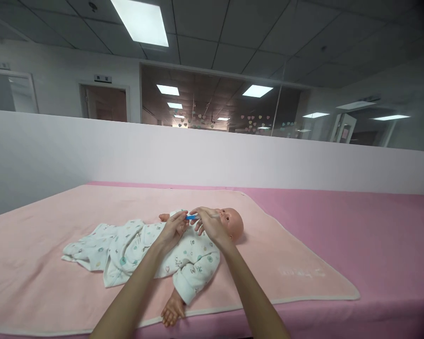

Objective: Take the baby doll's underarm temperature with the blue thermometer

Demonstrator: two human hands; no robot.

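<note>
A baby doll (194, 254) in a white sleepsuit with small printed figures lies on its back, its head (235, 223) to the right. Above its chest, my left hand (175, 228) pinches one end of a slim blue-and-white stick (191, 217). My right hand (210, 223) has its fingers closed around the other end, near the doll's chin, and a pale tip seems to show past the fingers. What kind of stick it is I cannot make out. One doll hand (172, 308) reaches toward the near edge; the other (164, 217) shows behind my left hand.
Under the doll is a peach blanket (268, 263) with a pale border, spread over a pink-covered surface (339, 226). A low white partition (212, 155) runs along the far side. Behind it are a window (226, 103), doorways and ceiling lights.
</note>
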